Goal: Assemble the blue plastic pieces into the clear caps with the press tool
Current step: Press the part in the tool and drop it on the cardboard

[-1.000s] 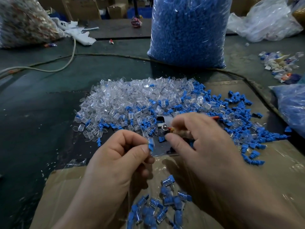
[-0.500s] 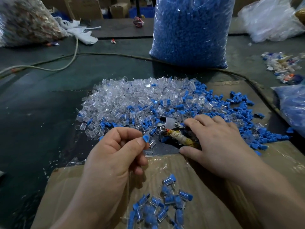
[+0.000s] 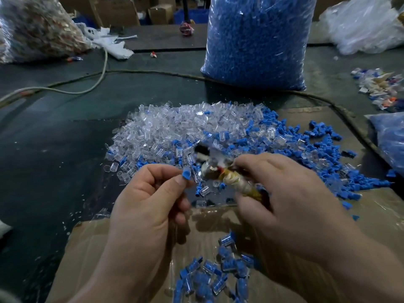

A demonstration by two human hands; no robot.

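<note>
Your left hand (image 3: 148, 204) pinches a small blue moulded plastic piece (image 3: 186, 174) between thumb and forefinger; I cannot tell whether a clear cap is already on it. Your right hand (image 3: 284, 197) is curled round the press tool with the tan wrapped handle (image 3: 231, 182), its blurred metal head just beside the piece. Seat the piece squarely before you squeeze, since hard, slick plastic will likely skid if tilted. Beyond lies a glossy heap of clear tubular plastic caps (image 3: 175, 127), with ribbed loose blue pieces (image 3: 317, 158) to its right. Finished blue-filled caps (image 3: 218, 276) lie on the brown cardboard sheet (image 3: 371, 215).
</note>
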